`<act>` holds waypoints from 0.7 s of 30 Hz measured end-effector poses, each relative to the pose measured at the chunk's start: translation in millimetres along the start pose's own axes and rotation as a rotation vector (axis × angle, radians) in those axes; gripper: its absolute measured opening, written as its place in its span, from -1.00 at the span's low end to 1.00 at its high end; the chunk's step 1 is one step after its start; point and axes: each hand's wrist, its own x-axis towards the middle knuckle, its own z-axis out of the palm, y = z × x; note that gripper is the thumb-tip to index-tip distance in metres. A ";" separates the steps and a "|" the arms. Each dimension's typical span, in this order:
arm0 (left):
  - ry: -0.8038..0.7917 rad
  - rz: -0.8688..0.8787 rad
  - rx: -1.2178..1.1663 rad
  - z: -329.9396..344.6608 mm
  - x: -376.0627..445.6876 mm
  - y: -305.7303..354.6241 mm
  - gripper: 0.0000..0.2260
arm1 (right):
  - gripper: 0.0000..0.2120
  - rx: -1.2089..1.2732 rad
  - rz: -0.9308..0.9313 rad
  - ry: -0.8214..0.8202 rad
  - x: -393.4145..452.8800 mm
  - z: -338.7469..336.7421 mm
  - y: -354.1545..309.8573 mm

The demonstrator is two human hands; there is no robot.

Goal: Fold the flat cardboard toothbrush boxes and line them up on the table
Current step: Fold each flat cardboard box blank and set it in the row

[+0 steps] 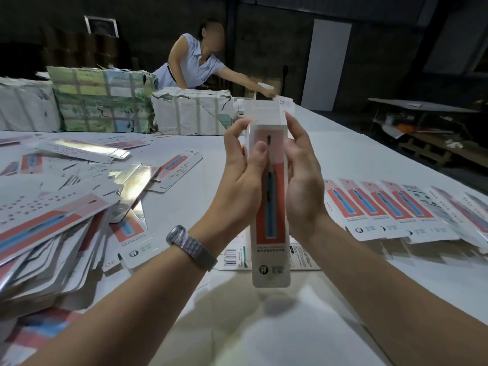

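Both hands, the left hand (244, 167) and right hand (303, 170), are gripping the toothbrush box (270, 204) upright above the table (330, 154), fingers curling around its sides, seemingly steadying it to tuck the open top flap (264, 114).

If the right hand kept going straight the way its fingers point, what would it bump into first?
The right hand points up and away, gripping the box. Straight ahead its fingertips would probably first meet that box's open top flap; depth is unclear.
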 end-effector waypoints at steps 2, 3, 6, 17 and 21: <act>-0.011 -0.008 0.012 -1.2 0.3 -0.2 -0.80 | -0.69 -0.008 0.009 0.006 1.5 -0.4 0.2; -0.023 -0.013 0.022 -1.6 0.5 -0.1 -0.82 | -0.72 -0.019 0.010 0.015 2.5 -0.6 -0.1; -0.042 -0.028 0.052 -3.1 0.4 -2.4 -0.85 | -0.81 -0.051 -0.006 0.041 3.6 -1.2 0.8; -0.102 -0.225 0.030 -9.0 -2.8 -13.2 -0.75 | -0.81 -0.037 0.017 0.096 11.0 -13.5 3.9; -0.113 -0.175 0.143 -10.3 -3.2 -14.3 -0.73 | -0.83 -0.053 0.080 0.078 12.7 -13.6 1.0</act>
